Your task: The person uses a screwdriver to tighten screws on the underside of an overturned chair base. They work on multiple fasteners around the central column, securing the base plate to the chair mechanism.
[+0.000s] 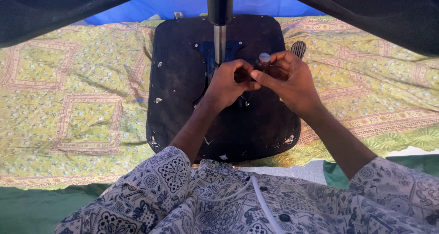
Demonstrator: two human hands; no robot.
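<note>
An upturned office chair seat (183, 97), black and scuffed, lies on a patterned cloth, its metal column (220, 37) rising toward me from a blue bracket (203, 49). My left hand (226, 83) is curled at the base of the column, fingers closed around something I cannot make out. My right hand (288, 78) meets it from the right, pinching a small dark tool with a red and white cap (264, 58) between thumb and fingers. A black lever paddle (298, 48) sticks out behind my right hand.
A yellow-green floral bedspread (68, 87) covers the surface all around the seat. Dark chair legs (55, 10) cross the top corners. A blue sheet (183, 3) lies at the back; green cloth (27, 206) edges the front.
</note>
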